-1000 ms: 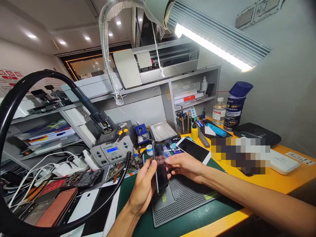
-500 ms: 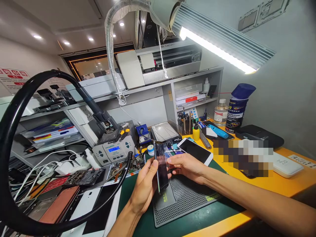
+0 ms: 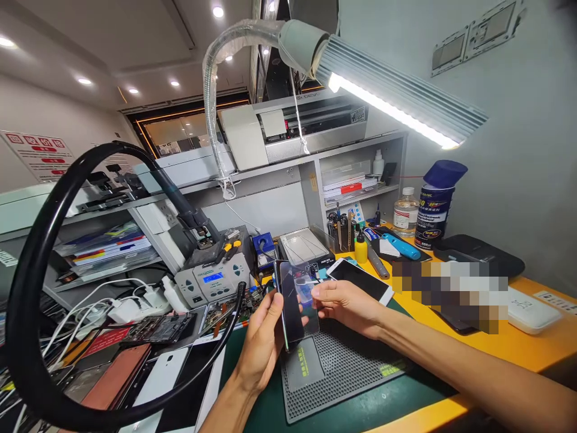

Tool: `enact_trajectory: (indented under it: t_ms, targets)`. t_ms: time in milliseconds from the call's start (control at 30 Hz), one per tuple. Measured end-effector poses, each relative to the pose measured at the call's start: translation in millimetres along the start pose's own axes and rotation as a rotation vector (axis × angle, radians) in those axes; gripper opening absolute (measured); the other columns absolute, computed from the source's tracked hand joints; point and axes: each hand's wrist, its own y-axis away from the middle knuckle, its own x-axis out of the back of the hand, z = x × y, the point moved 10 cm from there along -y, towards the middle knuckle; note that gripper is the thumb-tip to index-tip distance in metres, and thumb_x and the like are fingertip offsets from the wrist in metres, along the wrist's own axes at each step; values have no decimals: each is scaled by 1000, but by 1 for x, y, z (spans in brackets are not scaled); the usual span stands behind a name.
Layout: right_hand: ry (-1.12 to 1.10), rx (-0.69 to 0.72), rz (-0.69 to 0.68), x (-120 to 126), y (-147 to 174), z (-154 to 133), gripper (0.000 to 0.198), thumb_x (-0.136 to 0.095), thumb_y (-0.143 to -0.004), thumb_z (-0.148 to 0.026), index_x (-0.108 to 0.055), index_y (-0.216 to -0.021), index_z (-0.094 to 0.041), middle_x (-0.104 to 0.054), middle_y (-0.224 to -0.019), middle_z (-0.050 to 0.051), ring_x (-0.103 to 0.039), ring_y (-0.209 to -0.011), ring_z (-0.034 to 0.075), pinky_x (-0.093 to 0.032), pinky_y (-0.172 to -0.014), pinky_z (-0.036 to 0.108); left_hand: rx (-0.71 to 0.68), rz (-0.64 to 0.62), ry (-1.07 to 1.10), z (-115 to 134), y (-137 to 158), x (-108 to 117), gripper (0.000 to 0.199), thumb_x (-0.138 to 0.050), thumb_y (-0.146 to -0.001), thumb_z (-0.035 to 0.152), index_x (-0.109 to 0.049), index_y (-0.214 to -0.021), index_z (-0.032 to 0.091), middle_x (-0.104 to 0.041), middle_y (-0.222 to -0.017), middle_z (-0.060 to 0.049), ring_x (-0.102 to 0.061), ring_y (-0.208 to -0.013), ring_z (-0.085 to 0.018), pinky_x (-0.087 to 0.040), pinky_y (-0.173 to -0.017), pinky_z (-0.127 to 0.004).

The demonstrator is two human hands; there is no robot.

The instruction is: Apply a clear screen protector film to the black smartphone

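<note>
My left hand [image 3: 260, 340] grips a dark-screened phone [image 3: 290, 310] by its edge, thumb along the near side. The phone stands tilted above a grey textured mat [image 3: 342, 376]. Off the phone's right side, a clear film [image 3: 312, 323] spreads out, and my right hand [image 3: 346, 305] pinches its outer edge between thumb and fingertips. Whether the film still touches the phone along one side I cannot tell. A white-framed phone [image 3: 363, 281] lies behind my right hand, its black screen facing up.
A black hose [image 3: 13, 313] loops on the left from the soldering station [image 3: 214, 279]. Several phones and parts lie at lower left. On the right stand a yellow bottle [image 3: 361, 248], a clear bottle [image 3: 406, 213] and a spray can [image 3: 433, 213]. A lamp [image 3: 401, 90] hangs overhead.
The clear film now stands farther out from the phone's screen, and my right hand has moved slightly right with it. The phone is turned more toward me. The camera view has shifted a little.
</note>
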Motion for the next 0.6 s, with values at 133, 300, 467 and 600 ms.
enact_trajectory:
  t_ms: [133, 300, 467, 600]
  targets:
    - [-15, 92, -27, 4, 7, -38, 25, -88, -71, -32, -72, -78, -14, -65, -77, 3, -58, -74, 12, -47, -70, 27, -15, 81, 68, 7, -1, 12, 45, -71, -88, 42, -67, -124, 15, -73, -118, -14, -68, -112, -31, -57, -97, -44]
    - [9, 246, 179, 45, 19, -91, 24, -88, -68, -31, -72, -77, -15, -64, -78, 3, -60, -75, 14, -52, -66, 26, 32, 115, 80, 10, 1, 18, 50, -62, -92, 51, -69, -122, 12, -70, -122, -18, -68, -111, -33, -59, -93, -46]
    - [110, 434, 472, 96, 35, -130, 30, -90, -60, -32, -72, -77, -15, -65, -75, 3, -60, -71, 13, -53, -60, 22, -11, 80, 70, 18, 0, 16, 48, -60, -93, 50, -70, -121, 12, -72, -118, -17, -70, -104, -32, -61, -86, -43]
    - [263, 529, 680, 120, 43, -141, 29, -86, -57, -33, -71, -73, -14, -64, -68, 3, -57, -63, 12, -50, -53, 22, -45, 81, 96, 25, -1, 18, 46, -61, -93, 48, -70, -120, 12, -74, -111, -16, -72, -97, -29, -62, -82, -39]
